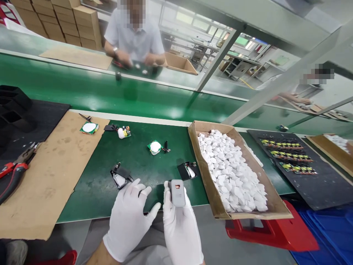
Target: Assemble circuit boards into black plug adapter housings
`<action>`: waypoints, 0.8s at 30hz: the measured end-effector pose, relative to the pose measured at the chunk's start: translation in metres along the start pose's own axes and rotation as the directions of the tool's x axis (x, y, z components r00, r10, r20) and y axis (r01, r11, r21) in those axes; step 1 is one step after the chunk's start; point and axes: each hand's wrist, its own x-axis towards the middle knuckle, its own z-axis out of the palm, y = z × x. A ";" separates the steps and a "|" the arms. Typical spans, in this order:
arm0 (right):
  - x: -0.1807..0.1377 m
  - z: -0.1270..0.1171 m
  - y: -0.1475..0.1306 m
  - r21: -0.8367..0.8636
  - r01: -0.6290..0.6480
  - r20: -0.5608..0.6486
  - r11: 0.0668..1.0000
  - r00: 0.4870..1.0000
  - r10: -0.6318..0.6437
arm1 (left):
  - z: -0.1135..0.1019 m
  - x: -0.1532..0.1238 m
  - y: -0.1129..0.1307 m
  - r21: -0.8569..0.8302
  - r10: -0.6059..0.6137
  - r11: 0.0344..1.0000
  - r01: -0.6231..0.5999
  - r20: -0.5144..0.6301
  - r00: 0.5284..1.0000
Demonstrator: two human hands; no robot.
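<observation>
Both my hands wear white gloves at the near edge of the green mat point(138, 162). My right hand point(180, 224) is closed round a small grey rectangular module point(177, 192), held upright. My left hand point(129, 217) is beside it with fingers apart, holding nothing, just below a black and white part point(120, 176) lying on the mat. Other small assemblies lie on the mat: one black point(188, 170), one green with a white disc point(154, 147), one white with a circuit board point(123, 132).
A cardboard box point(204, 165) full of white plastic pieces stands at the right. Beyond it is a black tray point(317, 184) with rows of circuit boards. Cardboard sheet point(46, 176) and red-handled pliers point(13, 171) lie left. A green conveyor point(110, 92) runs behind, with a person seated across it.
</observation>
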 end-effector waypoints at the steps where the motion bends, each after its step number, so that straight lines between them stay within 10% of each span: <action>1: -0.002 0.002 0.001 0.027 -0.016 -0.011 1.000 1.000 0.016 | 0.000 0.001 0.000 0.001 0.001 1.000 -0.001 0.002 1.000; 5: -0.002 0.000 -0.003 -0.108 -0.030 -0.055 0.994 0.998 0.024 | -0.001 0.002 0.001 0.020 0.000 1.000 0.000 0.014 1.000; 11: 0.025 -0.008 -0.012 -0.456 0.280 -0.270 0.845 0.861 -0.431 | -0.003 0.001 0.002 0.020 0.000 1.000 0.000 0.014 1.000; 14: 0.036 -0.008 -0.007 -0.576 0.451 -0.119 0.682 0.779 -0.615 | -0.002 0.001 0.003 0.018 -0.011 1.000 0.011 0.017 1.000; 19: 0.044 -0.015 -0.013 -0.514 0.381 0.027 0.768 0.902 -0.430 | -0.003 0.001 0.002 0.026 -0.008 1.000 0.007 0.034 0.999; 24: 0.054 -0.021 -0.034 -0.492 0.485 0.247 0.723 0.874 -0.418 | -0.003 0.002 0.002 0.013 -0.004 1.000 0.003 0.024 1.000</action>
